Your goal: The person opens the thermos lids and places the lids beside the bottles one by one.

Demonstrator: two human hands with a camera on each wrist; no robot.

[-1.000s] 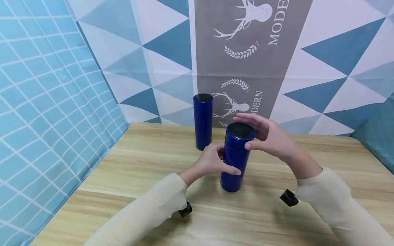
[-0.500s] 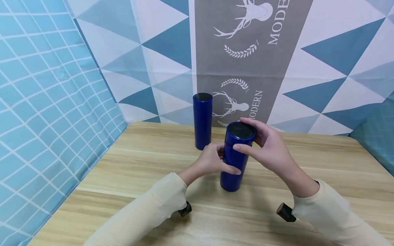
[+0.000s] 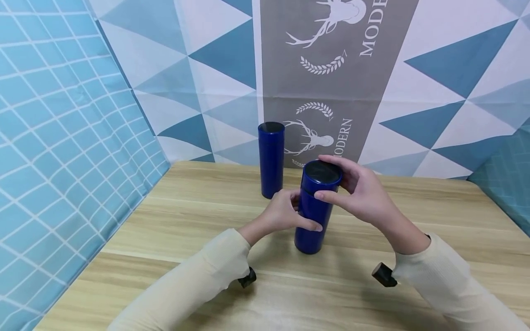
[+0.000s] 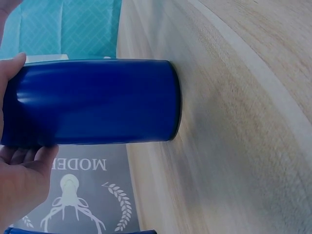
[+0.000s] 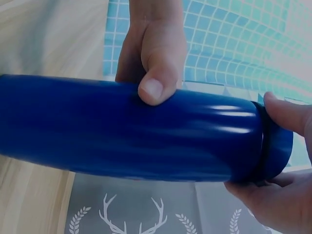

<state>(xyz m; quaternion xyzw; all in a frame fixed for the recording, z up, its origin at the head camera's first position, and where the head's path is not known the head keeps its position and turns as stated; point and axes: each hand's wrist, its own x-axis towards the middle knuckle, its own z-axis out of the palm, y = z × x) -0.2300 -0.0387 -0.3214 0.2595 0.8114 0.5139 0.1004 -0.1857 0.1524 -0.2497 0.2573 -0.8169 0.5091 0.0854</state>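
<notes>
A dark blue thermos (image 3: pixel 309 240) with a glossy black-topped lid (image 3: pixel 323 172) stands on the table in the head view. My left hand (image 3: pixel 284 213) grips its body, thumb across the near side and fingers behind. Around the lid lie the curled thumb and fingers of my right hand (image 3: pixel 364 193). The right wrist view shows a dark seam between the thermos body (image 5: pixel 131 131) and the lid (image 5: pixel 280 152), with the right thumb beside it. In the left wrist view, the thermos base (image 4: pixel 165 100) meets the tabletop.
A second blue thermos (image 3: pixel 271 161) stands upright farther back, left of the held one. Wood-grain table (image 3: pixel 198 216) lies beneath. Behind rises a patterned cloth (image 3: pixel 223 96) with triangles and deer heads. A blue grid cloth (image 3: pixel 62 133) hangs on the left.
My right hand has come in leftward from beside the lid and its thumb and fingers have closed around it. My left hand keeps its grip. The whole scene shifts slightly upward.
</notes>
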